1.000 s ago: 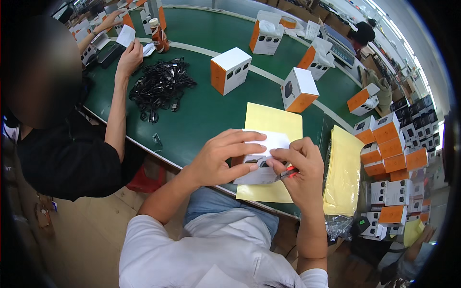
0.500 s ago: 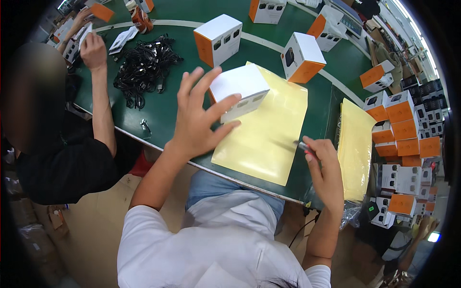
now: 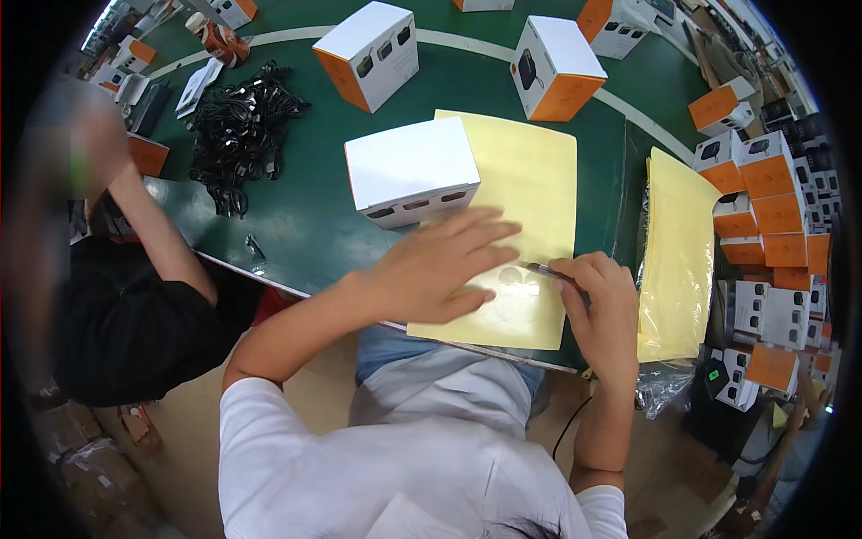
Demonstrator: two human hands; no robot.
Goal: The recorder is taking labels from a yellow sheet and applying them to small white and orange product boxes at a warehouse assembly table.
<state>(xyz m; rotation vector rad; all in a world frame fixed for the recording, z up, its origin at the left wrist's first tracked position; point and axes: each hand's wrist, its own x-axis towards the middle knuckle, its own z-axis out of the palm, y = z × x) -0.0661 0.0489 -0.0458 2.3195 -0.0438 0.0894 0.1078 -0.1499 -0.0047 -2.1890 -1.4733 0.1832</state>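
A glossy yellow sheet [image 3: 530,189] lies flat on the green table in front of me, with faint round outlines of what look like clear stickers near its lower middle. My right hand [image 3: 603,301] is closed on a slim tool with a metal tip [image 3: 539,269], which touches or hovers just over those outlines; its exact kind is unclear. Over the sheet's left part, my left hand [image 3: 444,265] is open, its fingers spread and a little blurred, holding nothing. Just beyond it stands a white box [image 3: 411,166] with pictures of small dark devices, partly on the sheet.
Two white-and-orange boxes [image 3: 368,56] [image 3: 557,67] stand farther back. Black cables [image 3: 241,126] lie heaped at left, near a co-worker's arm [image 3: 162,220]. More yellow sheets [image 3: 678,260] in clear plastic lie at right, beside stacked boxes [image 3: 768,207].
My left hand has let go of the white box and come nearer, over the sheet. The box now stands farther left. My right hand's tool tip has moved left to the round outlines.
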